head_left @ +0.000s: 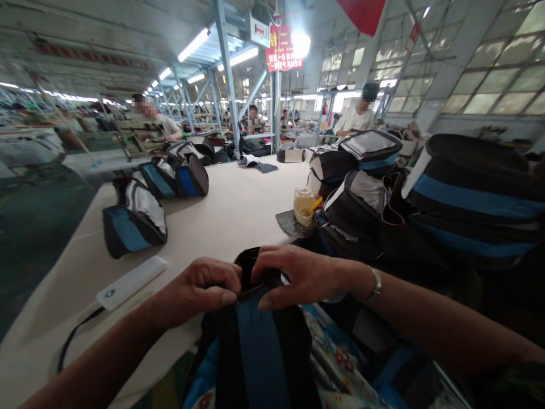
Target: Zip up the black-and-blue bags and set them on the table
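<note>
At the left, a black-and-blue piece (130, 227) is noted lying on its side, with two similar pieces (172, 179) just beyond. Nearer, a white device (131, 282) is laid flat, and a dark cable (76, 335) is attached to it. At the near edge, the held piece (260, 346), black with a blue centre panel, is positioned upright in front of the wearer. Its rim is pinched between thumb and fingers of the left hand (204, 287); by the right hand (296, 275) it is grasped with thumb outside and fingers at the opening. A bracelet (376, 284) is worn on the right wrist. Farther off, fabric scraps (259, 165) are seen. The right side is obstructed by piled pieces (472, 193).

The pale tabletop (230, 210) is extended away from the wearer. A person (164, 122) is seen at a machine at the left and another person (355, 119) at the right, beneath a lit ceiling; a red sign (283, 51) is hung between them, and tall windows (489, 85) are set in the right wall.

Whitish material is contained in the pieces at the left. The interior of the held piece is dark and cannot be read. A jar (303, 205) is stood on a dark slab (292, 225), with pale contents and a yellow handle (315, 205) protruding.
</note>
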`<action>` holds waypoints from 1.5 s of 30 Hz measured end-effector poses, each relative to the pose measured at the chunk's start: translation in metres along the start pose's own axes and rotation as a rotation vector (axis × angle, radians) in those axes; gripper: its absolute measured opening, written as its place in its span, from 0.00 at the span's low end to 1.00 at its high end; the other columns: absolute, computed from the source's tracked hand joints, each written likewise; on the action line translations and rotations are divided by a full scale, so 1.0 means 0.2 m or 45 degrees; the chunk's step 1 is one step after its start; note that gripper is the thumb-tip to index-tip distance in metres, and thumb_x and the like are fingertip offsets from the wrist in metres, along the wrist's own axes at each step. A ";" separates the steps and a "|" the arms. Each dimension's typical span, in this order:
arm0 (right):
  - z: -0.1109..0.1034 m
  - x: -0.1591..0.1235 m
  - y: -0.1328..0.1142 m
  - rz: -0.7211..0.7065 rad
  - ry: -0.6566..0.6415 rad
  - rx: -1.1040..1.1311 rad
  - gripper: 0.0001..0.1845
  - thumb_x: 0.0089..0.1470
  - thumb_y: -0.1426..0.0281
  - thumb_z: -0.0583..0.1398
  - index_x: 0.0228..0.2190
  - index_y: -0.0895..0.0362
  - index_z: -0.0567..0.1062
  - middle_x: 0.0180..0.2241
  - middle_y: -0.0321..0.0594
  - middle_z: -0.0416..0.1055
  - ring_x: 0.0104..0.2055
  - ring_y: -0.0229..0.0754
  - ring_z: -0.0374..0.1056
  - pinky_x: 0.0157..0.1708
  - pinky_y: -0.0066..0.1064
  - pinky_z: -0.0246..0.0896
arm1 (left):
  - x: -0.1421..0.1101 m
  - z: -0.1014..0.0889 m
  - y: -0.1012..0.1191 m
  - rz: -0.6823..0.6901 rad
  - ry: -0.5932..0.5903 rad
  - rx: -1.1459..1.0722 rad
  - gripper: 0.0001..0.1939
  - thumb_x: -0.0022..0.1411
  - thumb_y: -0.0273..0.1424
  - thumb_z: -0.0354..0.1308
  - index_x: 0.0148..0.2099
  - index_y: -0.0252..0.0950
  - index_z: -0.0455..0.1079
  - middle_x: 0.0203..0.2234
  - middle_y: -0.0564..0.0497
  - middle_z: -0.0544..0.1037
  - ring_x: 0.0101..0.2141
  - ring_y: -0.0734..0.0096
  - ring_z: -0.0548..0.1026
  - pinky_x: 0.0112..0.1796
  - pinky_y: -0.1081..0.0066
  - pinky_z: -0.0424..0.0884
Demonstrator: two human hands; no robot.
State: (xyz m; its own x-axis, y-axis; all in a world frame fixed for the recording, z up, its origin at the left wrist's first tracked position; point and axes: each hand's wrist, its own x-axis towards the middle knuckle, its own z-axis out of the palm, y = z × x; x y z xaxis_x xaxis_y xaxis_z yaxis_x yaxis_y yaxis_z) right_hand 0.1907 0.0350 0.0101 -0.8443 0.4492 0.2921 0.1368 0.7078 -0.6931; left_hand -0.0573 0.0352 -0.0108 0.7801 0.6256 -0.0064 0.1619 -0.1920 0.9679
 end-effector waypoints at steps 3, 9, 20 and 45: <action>0.02 0.00 0.07 -0.125 -0.059 0.170 0.19 0.49 0.64 0.70 0.39 0.63 0.74 0.39 0.42 0.71 0.42 0.38 0.67 0.43 0.28 0.62 | -0.09 -0.02 0.00 -0.091 -0.027 -0.036 0.12 0.60 0.33 0.60 0.29 0.31 0.66 0.26 0.52 0.65 0.30 0.71 0.63 0.33 0.70 0.58; 0.13 -0.01 0.10 -0.143 -0.075 0.370 0.20 0.47 0.66 0.71 0.38 0.63 0.73 0.37 0.41 0.70 0.39 0.38 0.65 0.42 0.31 0.62 | -0.18 0.04 0.13 -0.357 -0.035 0.338 0.11 0.62 0.37 0.59 0.40 0.34 0.73 0.31 0.53 0.71 0.33 0.71 0.66 0.33 0.74 0.59; 0.21 -0.05 0.13 0.086 0.098 0.485 0.29 0.37 0.60 0.76 0.36 0.60 0.71 0.36 0.37 0.69 0.35 0.35 0.62 0.35 0.27 0.60 | -0.12 0.27 0.13 -0.427 0.149 0.162 0.19 0.62 0.43 0.62 0.32 0.30 0.71 0.24 0.56 0.64 0.26 0.77 0.59 0.25 0.74 0.53; 0.21 -0.08 0.11 -0.043 0.113 0.450 0.08 0.52 0.72 0.65 0.33 0.64 0.72 0.30 0.38 0.69 0.30 0.32 0.62 0.31 0.23 0.58 | -0.09 0.32 0.14 -0.461 0.240 0.291 0.14 0.61 0.38 0.58 0.30 0.31 0.69 0.24 0.56 0.63 0.26 0.76 0.59 0.26 0.74 0.54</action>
State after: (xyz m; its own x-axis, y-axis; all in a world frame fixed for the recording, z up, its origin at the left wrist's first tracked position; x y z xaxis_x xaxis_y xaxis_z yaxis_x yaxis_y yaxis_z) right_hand 0.1864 0.0198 -0.0368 -0.7949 0.4854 0.3641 -0.0909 0.4980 -0.8624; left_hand -0.0281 -0.0296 -0.0002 0.5291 0.8053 -0.2675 0.5489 -0.0844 0.8316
